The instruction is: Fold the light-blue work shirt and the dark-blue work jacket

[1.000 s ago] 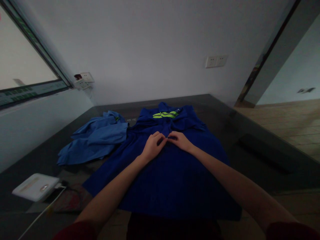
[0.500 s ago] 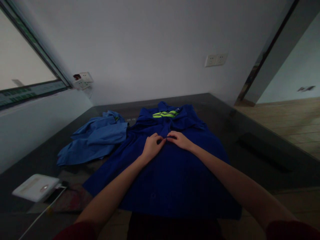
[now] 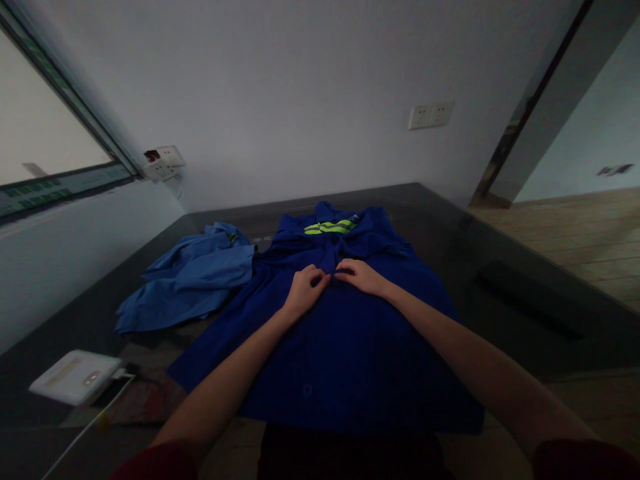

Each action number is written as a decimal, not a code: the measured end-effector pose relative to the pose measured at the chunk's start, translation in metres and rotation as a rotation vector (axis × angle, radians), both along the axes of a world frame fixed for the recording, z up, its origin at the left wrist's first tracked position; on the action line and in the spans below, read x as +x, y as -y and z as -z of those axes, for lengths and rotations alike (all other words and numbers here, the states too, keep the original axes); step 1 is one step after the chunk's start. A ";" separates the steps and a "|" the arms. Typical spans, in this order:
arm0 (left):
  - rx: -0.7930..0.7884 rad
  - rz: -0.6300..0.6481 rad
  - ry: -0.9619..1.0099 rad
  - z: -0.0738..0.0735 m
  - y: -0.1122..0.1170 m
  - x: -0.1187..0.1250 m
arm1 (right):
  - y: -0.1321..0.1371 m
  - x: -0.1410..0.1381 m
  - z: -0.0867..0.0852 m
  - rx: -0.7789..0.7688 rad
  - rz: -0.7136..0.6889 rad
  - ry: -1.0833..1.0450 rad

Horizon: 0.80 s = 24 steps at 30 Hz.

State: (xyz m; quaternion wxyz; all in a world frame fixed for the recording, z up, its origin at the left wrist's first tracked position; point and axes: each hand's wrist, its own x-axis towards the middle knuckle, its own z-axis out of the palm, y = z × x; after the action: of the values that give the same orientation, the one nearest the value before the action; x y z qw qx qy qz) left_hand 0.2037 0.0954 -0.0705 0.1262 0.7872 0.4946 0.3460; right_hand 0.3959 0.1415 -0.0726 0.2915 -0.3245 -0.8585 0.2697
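Observation:
A dark blue work jacket [image 3: 370,360] lies spread on the dark table, its collar end toward the wall and its hem at the near edge. Yellow-green and grey reflective strips [image 3: 330,227] show near the collar. My left hand [image 3: 305,290] pinches the front edge of the jacket at its middle, thumb against fingers. Facing it, my right hand [image 3: 363,277] pinches the fabric at the same spot, the fingertips of both hands almost meeting. Whatever small part lies between the fingertips is hidden.
Left of the jacket lies a crumpled lighter blue garment [image 3: 193,277]. A white device [image 3: 77,377] with a white cable sits at the near left. A long black object [image 3: 527,300] rests on the right of the dark table [image 3: 440,233]. Wall sockets [image 3: 431,115] are behind.
Both hands stay at the jacket's front with the cloth pinched; the fingers shift only slightly. The view has moved a little.

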 end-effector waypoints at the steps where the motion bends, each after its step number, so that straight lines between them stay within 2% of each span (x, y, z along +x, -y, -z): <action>1: 0.002 -0.001 -0.028 -0.001 0.000 0.001 | 0.000 0.000 -0.001 0.005 0.004 -0.005; 8: 0.004 -0.034 -0.131 -0.003 0.002 0.002 | 0.013 -0.008 -0.002 0.118 0.180 0.017; 15: -0.018 -0.068 -0.076 0.004 0.003 0.002 | 0.026 -0.016 -0.001 0.245 0.113 0.057; 19: -0.049 0.008 -0.005 0.005 0.001 0.003 | 0.026 -0.015 -0.002 0.278 0.164 0.100; 24: -0.075 0.089 -0.035 0.002 0.000 0.002 | 0.026 -0.012 -0.003 0.306 0.189 0.157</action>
State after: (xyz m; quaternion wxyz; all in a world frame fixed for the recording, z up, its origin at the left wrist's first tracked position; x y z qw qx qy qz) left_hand 0.2052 0.0954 -0.0728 0.1621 0.8090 0.4741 0.3073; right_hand 0.3839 0.1155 -0.0691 0.2936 -0.3758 -0.8752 0.0813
